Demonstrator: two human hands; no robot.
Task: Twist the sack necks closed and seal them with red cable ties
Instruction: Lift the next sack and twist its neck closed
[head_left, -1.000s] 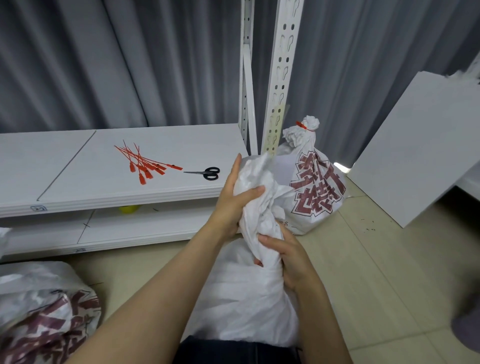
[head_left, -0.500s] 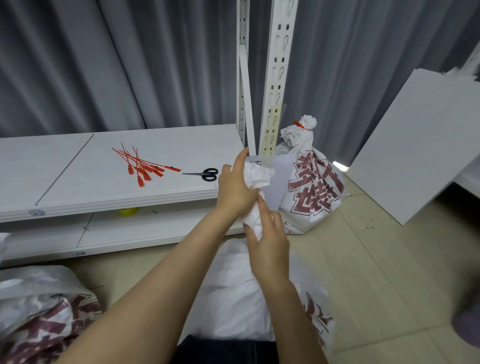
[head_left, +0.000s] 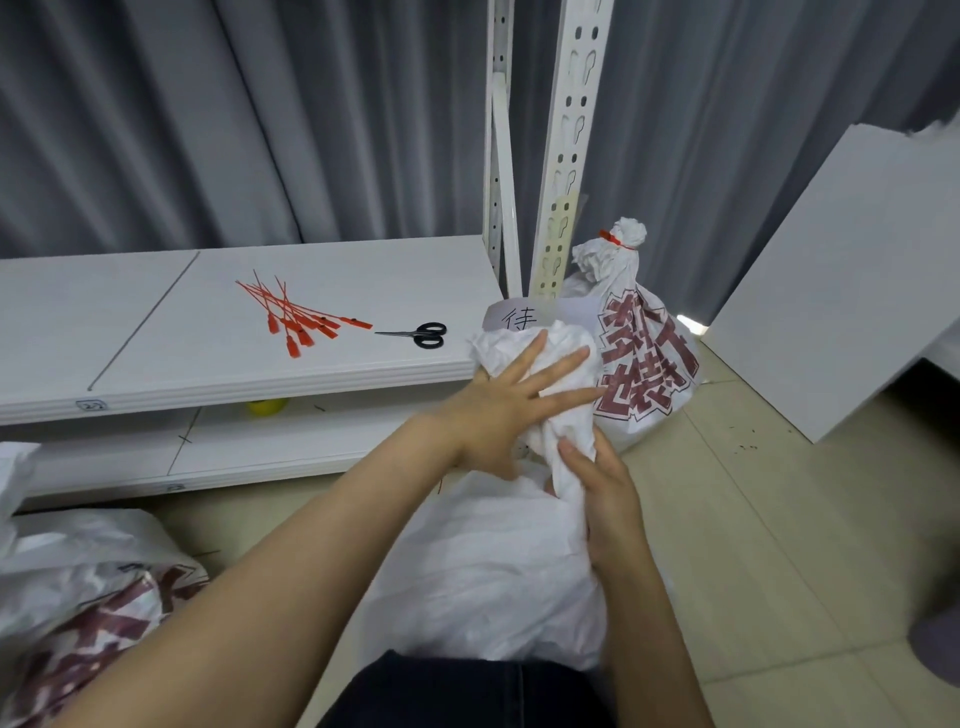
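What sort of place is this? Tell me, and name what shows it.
Probably a stockroom or packing area: white slotted metal shelving uprights rise over a low white shelf board, a bundle of red cable ties lies on it, and a tied white printed sack stands beside the uprights.

A white sack (head_left: 483, 571) stands upright, its neck (head_left: 566, 332) bunched and untied. Behind it, a red-printed sack (head_left: 644, 374) wears a red tie (head_left: 613, 240). Loose red cable ties (head_left: 296, 322) lie on a shelf (head_left: 156, 332).

Bare forearms, no sleeves, dark denim trousers (head_left: 462, 696)
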